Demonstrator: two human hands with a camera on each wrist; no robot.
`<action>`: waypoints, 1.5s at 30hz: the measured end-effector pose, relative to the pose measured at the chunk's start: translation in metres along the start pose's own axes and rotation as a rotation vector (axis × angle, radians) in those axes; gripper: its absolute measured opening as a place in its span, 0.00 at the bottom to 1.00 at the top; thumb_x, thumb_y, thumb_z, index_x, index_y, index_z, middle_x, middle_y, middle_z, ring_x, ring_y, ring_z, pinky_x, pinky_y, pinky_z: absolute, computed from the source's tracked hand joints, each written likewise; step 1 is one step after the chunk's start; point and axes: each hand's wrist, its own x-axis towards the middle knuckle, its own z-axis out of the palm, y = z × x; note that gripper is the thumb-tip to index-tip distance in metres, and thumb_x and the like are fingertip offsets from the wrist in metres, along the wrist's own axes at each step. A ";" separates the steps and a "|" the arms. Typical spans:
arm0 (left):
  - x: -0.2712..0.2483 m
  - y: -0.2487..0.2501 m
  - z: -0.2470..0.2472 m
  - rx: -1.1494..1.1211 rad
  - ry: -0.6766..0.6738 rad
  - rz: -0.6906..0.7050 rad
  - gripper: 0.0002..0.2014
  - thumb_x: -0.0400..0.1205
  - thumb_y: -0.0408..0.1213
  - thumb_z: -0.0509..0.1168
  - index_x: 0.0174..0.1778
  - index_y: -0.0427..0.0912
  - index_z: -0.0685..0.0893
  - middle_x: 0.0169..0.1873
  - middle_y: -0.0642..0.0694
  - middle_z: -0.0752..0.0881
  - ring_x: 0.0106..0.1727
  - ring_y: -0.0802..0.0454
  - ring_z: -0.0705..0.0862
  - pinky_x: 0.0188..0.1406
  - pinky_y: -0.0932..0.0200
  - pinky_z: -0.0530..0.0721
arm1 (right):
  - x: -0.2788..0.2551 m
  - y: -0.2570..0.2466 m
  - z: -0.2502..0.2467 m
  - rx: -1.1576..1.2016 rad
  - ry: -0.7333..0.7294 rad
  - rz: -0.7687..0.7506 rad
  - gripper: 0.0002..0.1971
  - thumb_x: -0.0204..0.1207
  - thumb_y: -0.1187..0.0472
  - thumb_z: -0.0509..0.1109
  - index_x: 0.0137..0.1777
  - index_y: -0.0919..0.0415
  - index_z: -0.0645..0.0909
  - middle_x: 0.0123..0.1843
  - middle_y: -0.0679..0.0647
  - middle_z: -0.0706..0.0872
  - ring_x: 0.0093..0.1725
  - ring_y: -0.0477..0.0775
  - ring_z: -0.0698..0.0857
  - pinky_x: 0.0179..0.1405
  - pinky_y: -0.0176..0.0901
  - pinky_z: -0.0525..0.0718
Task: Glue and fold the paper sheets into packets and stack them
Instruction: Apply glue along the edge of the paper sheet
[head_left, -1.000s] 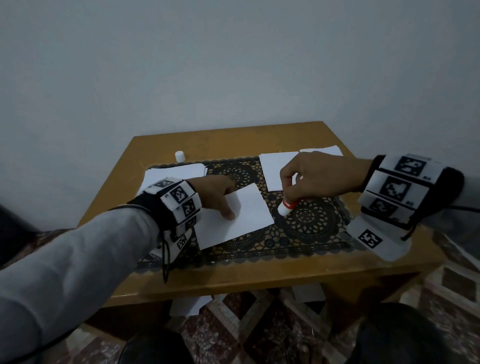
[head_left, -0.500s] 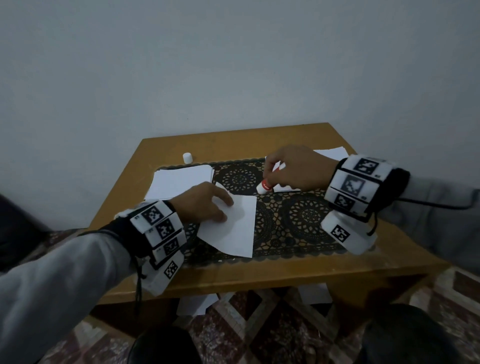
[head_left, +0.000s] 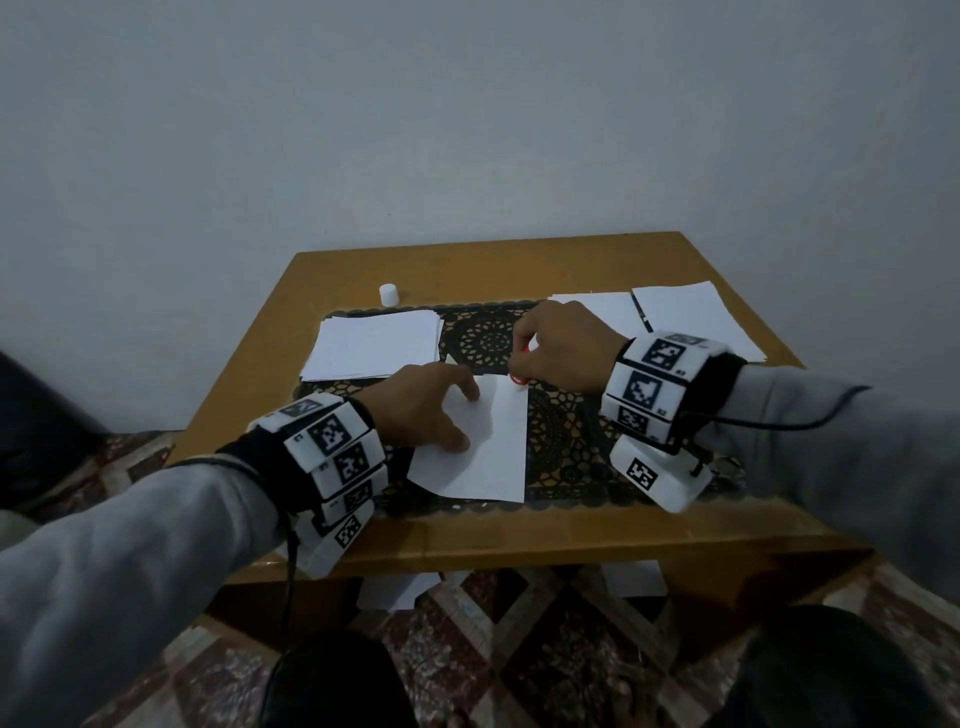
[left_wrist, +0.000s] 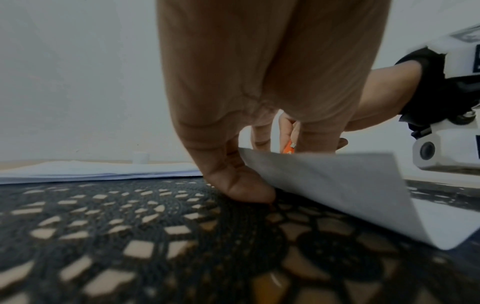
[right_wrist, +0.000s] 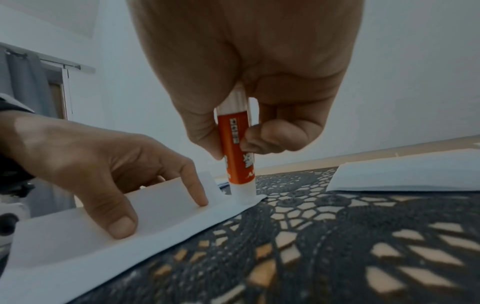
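A white paper sheet (head_left: 488, 457) lies on the black lace mat (head_left: 561, 441) with its left part folded over. My left hand (head_left: 465, 418) presses the folded flap down with the index finger (right_wrist: 200, 197) and thumb (right_wrist: 122, 226). My right hand (head_left: 519, 364) grips an orange and white glue stick (right_wrist: 236, 156) upright. Its white tip touches the far right corner of the sheet (right_wrist: 155, 222). In the left wrist view the lifted paper flap (left_wrist: 350, 185) curves up beside my fingers (left_wrist: 239, 185).
A stack of plain sheets (head_left: 374, 343) lies at the left of the wooden table (head_left: 519, 265), with the white glue cap (head_left: 388, 294) behind it. Folded white packets (head_left: 691, 322) lie at the far right. Papers lie on the floor under the table.
My left hand has turned the sheet so that its long side points toward me. My right hand has brought the glue stick from the mat beside the sheet onto its far right corner.
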 end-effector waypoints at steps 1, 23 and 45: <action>0.000 0.000 0.000 -0.004 -0.002 0.001 0.27 0.73 0.44 0.75 0.68 0.54 0.75 0.72 0.48 0.73 0.67 0.48 0.73 0.56 0.60 0.71 | -0.001 -0.001 0.001 0.006 -0.003 -0.004 0.07 0.69 0.59 0.74 0.38 0.62 0.89 0.37 0.54 0.87 0.28 0.43 0.75 0.28 0.40 0.75; 0.010 0.007 -0.057 -0.190 -0.150 0.268 0.13 0.75 0.27 0.72 0.41 0.53 0.91 0.48 0.56 0.90 0.52 0.57 0.85 0.53 0.62 0.83 | -0.052 -0.011 -0.005 0.158 -0.332 -0.070 0.12 0.73 0.57 0.70 0.31 0.62 0.87 0.31 0.58 0.84 0.27 0.46 0.73 0.30 0.39 0.72; 0.000 -0.021 -0.003 -0.113 0.075 0.042 0.21 0.69 0.44 0.79 0.56 0.58 0.82 0.68 0.49 0.77 0.66 0.49 0.75 0.65 0.50 0.74 | -0.008 0.015 -0.010 -0.018 -0.037 0.050 0.13 0.74 0.54 0.69 0.41 0.63 0.89 0.46 0.60 0.90 0.29 0.47 0.76 0.30 0.40 0.73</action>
